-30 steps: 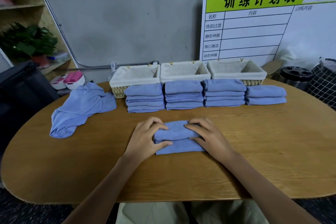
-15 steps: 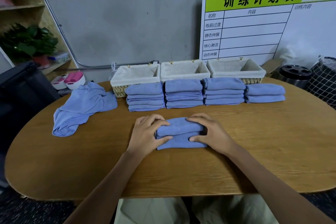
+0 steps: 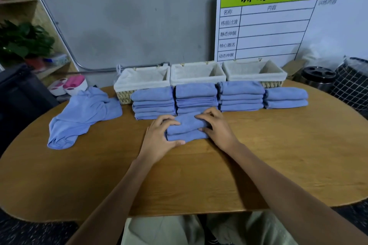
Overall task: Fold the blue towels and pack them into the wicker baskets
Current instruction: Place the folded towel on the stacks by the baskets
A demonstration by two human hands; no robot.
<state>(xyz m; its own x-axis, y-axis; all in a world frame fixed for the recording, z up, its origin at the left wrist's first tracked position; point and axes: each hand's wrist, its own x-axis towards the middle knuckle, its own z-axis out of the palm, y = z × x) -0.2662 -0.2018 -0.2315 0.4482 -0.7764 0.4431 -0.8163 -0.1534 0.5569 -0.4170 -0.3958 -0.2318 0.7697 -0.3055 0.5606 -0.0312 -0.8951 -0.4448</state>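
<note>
With our left hand (image 3: 159, 139) and right hand (image 3: 217, 127) gripping the folded towel (image 3: 186, 127) by its ends, we should lift it level so the folds hold.

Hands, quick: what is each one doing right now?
Left hand: grips the left end of the folded towel.
Right hand: grips its right end.

Oval wooden table (image 3: 278, 165) against a grey wall (image 3: 129, 16); a white schedule board (image 3: 278, 32) with a green header and Chinese text leans on that wall at right. Far right, off the table: black-lidded metal canister (image 3: 318, 77) beside a black grid-pattern bag (image 3: 352, 83). Left: wooden shelf (image 3: 22, 2) with potted plant (image 3: 23, 42), pink-and-white container (image 3: 68, 85) below, dark case (image 3: 22, 93) at the table's left edge.
</note>
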